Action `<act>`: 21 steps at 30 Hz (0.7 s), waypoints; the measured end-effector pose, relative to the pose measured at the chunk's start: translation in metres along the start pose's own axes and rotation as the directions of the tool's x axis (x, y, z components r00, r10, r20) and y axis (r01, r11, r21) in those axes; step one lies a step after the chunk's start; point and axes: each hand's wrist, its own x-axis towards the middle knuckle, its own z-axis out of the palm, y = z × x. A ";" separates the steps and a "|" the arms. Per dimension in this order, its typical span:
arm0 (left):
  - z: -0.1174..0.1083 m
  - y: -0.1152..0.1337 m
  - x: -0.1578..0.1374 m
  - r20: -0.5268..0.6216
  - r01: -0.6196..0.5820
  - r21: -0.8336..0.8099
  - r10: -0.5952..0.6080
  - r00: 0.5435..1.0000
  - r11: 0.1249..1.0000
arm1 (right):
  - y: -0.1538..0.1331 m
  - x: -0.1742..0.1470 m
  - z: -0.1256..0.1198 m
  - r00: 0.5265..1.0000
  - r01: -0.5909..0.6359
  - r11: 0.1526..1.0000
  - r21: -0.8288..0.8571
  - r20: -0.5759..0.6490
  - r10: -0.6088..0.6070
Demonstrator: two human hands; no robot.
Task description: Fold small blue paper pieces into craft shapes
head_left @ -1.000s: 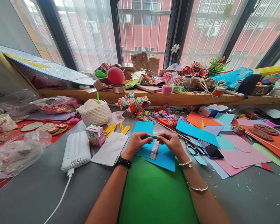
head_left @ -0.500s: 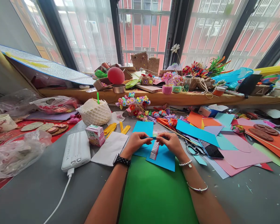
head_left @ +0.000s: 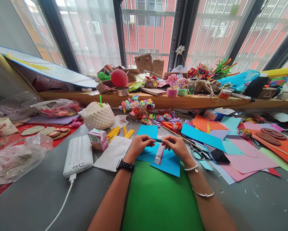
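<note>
A narrow blue paper strip (head_left: 159, 140) is stretched between my two hands, pinched at either end. My left hand (head_left: 142, 146) has its thumb and forefinger closed on the strip's left end. On the right end, the fingers of my right hand (head_left: 176, 146) are closed the same way. Right below them a clear ruler with a pink edge (head_left: 159, 155) lies on blue paper sheets (head_left: 170, 164). Those sheets partly overlap a green board (head_left: 163, 199) in front of me.
Left of my hands are a white napkin (head_left: 113, 152), folded yellow paper strips (head_left: 113, 132), a small drink carton (head_left: 98, 140) and a white power bank (head_left: 78, 155) with its cable. On the right lie scissors (head_left: 198, 153), a phone (head_left: 217, 154) and coloured paper (head_left: 244, 157).
The blue strip is tilted slightly differently between my fingers and shows more of its face. Both hands have shifted only a little.
</note>
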 end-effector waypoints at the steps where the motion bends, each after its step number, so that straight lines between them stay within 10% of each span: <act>1: 0.000 0.000 0.000 0.002 0.000 0.000 0.000 1.000 1.000 | -0.001 0.000 0.000 1.000 -0.006 1.000 0.001 -0.004 0.006; 11: 0.002 0.001 0.003 0.072 0.140 -0.111 -0.132 0.989 0.984 | -0.001 -0.001 0.001 0.991 0.051 0.998 0.039 -0.129 -0.046; 21: 0.001 0.005 0.001 0.090 0.027 -0.159 -0.013 0.996 0.987 | -0.010 -0.003 0.003 0.995 0.084 0.996 -0.039 -0.058 -0.086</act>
